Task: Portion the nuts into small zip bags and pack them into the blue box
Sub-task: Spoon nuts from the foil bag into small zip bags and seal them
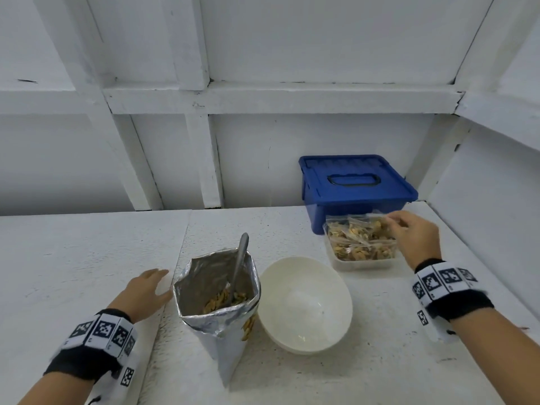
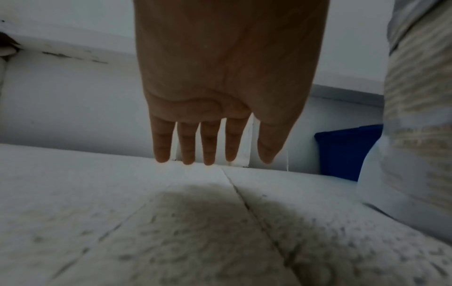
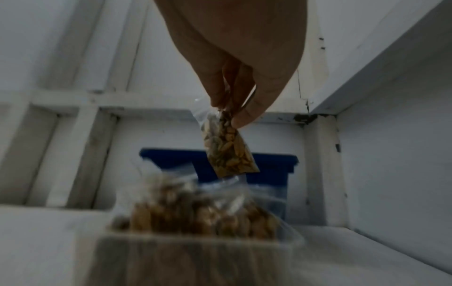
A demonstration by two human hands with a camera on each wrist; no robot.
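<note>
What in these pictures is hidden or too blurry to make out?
- Inside of the blue box: every view, its lid is shut.
- Spoon bowl end: head view, buried in the foil bag.
- Number of filled bags in the clear tub: head view too small, right wrist view blurred.
- Seal of the small zip bag: right wrist view, the right hand pinches over it.
- Left hand: open, holding nothing.
</note>
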